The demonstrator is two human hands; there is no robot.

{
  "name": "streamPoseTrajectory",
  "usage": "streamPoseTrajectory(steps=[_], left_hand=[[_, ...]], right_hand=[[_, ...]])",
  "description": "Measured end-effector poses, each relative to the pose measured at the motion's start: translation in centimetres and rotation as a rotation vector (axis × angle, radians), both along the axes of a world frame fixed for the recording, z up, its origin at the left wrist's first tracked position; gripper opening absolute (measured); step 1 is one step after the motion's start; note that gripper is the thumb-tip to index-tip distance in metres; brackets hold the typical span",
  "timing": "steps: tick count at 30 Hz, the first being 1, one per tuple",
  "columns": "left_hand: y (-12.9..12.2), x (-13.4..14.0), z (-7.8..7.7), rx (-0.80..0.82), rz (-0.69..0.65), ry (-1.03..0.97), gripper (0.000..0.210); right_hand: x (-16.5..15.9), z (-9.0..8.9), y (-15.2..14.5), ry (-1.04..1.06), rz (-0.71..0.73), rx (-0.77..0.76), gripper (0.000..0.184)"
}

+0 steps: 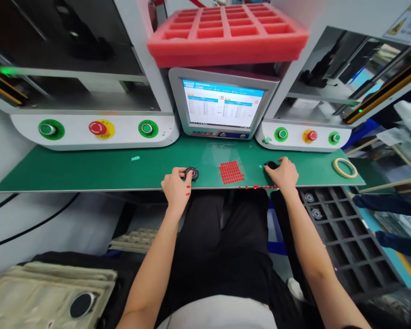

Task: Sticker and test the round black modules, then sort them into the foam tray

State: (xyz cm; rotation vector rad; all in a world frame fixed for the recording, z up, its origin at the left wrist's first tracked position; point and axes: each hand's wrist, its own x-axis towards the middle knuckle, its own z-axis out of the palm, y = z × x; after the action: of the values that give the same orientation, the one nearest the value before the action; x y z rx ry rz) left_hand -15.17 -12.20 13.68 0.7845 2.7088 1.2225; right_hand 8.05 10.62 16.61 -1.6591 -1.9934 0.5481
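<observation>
My left hand (176, 191) is closed on a small round black speaker (192, 173), pinched at its left edge with the ringed side facing up. Two small red stickers (188, 190) cling to that hand near the thumb. My right hand (285, 175) grips another round black speaker (271, 166), whose dark face is partly covered by fingers and thumb. Between the hands lies a clear sheet with a grid of small red stickers (231, 172). Several loose red stickers (256, 187) line the green bench's front edge, close to my right hand.
Behind the green bench (89, 169) stand a monitor (222, 105) and press stations with green and red buttons. A red foam tray (226, 50) sits above the monitor. Tape (345, 168) lies at right. A black compartment tray (349, 237) holds speakers; beige trays (23, 292) are lower left.
</observation>
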Motion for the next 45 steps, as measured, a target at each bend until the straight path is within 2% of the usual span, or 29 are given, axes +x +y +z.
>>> streamPoseTrajectory(steps=[3,5,8,10,12,14,16,18,20,22,24,27,32,37,40,45], left_hand=[[0.0,0.1,0.3,0.028,0.015,0.004,0.019],[-0.2,0.5,0.8,0.064,0.024,-0.003,0.018],[-0.6,2.7,2.2,0.139,-0.048,-0.063,0.023],[-1.0,5.2,3.2,0.188,-0.195,-0.156,0.036],[-1.5,8.1,4.2,0.312,-0.412,-0.426,0.052],[-2.1,10.3,5.0,0.513,-0.545,-0.872,0.056],[-2.7,11.6,5.5,0.655,-0.499,-1.219,0.053],[-3.4,12.1,5.8,0.702,-0.373,-1.297,0.047],[-4.1,12.3,6.1,0.741,-0.299,-1.190,0.039],[-4.8,12.4,6.4,0.756,-0.287,-0.954,0.029],[-5.5,12.6,6.7,0.742,-0.336,-0.677,0.022],[-6.3,12.7,7.2,0.728,-0.433,-0.343,0.021],[-7.1,12.3,7.3,0.656,-0.535,0.001,0.026],[-7.6,11.8,7.4,0.628,-0.651,0.130,0.032],[-7.5,11.3,7.6,0.617,-0.698,0.159,0.032],[-7.4,10.9,7.8,0.623,-0.768,0.117,0.024]], right_hand=[[-0.3,0.2,0.0,0.107,0.036,-0.054,0.040],[-0.2,0.6,-0.9,0.229,0.110,-0.117,0.044],[0.0,1.3,-4.6,0.462,0.307,-0.247,0.054],[0.0,1.6,-8.3,0.599,0.439,-0.325,0.062],[0.0,1.7,-12.0,0.731,0.554,-0.385,0.066],[0.1,1.7,-14.8,0.897,0.668,-0.422,0.058],[0.3,1.8,-16.5,1.032,0.761,-0.424,0.046],[0.7,2.1,-17.3,1.060,0.825,-0.397,0.046],[1.1,2.9,-17.7,1.073,0.839,-0.353,0.047],[1.3,3.7,-18.0,1.111,0.766,-0.292,0.035],[1.4,4.5,-18.5,1.122,0.666,-0.230,0.023],[1.5,5.2,-19.3,1.059,0.614,-0.160,0.025],[2.2,5.3,-20.0,0.932,0.597,-0.024,0.023],[3.0,5.4,-19.6,0.879,0.687,0.061,0.025],[3.2,5.8,-18.6,0.859,0.772,-0.017,0.026],[3.4,6.7,-16.7,0.809,0.992,-0.196,0.020]])
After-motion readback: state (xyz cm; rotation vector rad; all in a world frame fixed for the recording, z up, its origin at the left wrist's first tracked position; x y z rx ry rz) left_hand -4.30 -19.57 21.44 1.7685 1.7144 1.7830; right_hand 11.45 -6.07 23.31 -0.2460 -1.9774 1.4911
